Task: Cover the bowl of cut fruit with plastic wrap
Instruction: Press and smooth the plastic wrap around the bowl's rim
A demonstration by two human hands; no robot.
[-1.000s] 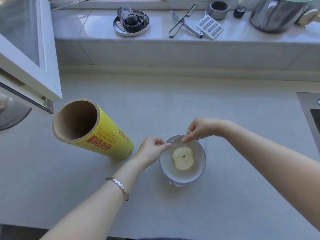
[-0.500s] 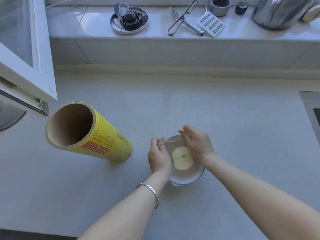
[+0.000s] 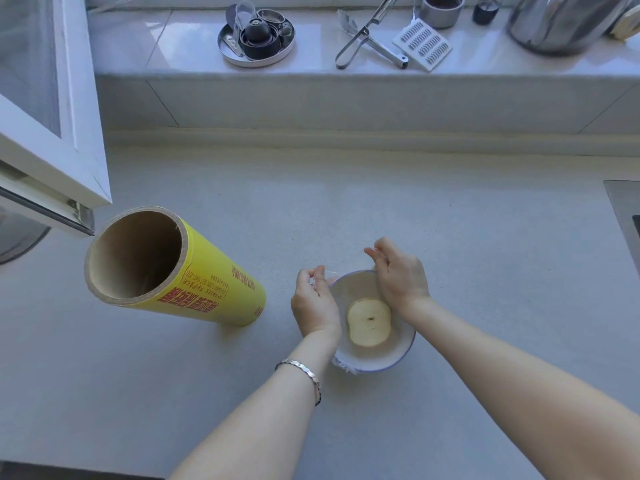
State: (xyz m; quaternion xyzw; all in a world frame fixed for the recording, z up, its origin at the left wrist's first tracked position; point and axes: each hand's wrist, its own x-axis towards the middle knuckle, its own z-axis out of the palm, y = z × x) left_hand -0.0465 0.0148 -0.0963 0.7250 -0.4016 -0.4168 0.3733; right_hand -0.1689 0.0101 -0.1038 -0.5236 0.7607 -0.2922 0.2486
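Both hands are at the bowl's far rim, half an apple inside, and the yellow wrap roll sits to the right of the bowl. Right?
Not quite: the head view shows the yellow wrap roll to the left of the bowl. The rest holds: left hand and right hand at the far rim, apple half inside.

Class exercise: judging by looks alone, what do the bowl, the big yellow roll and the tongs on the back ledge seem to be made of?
Bowl: probably glazed ceramic, given its smooth white surface and thin blue rim line. Yellow roll: a brown matte cardboard core under a glossy printed yellow wrapper, likely plastic or coated paper. Tongs: polished metal, probably steel, with a bright silvery sheen.
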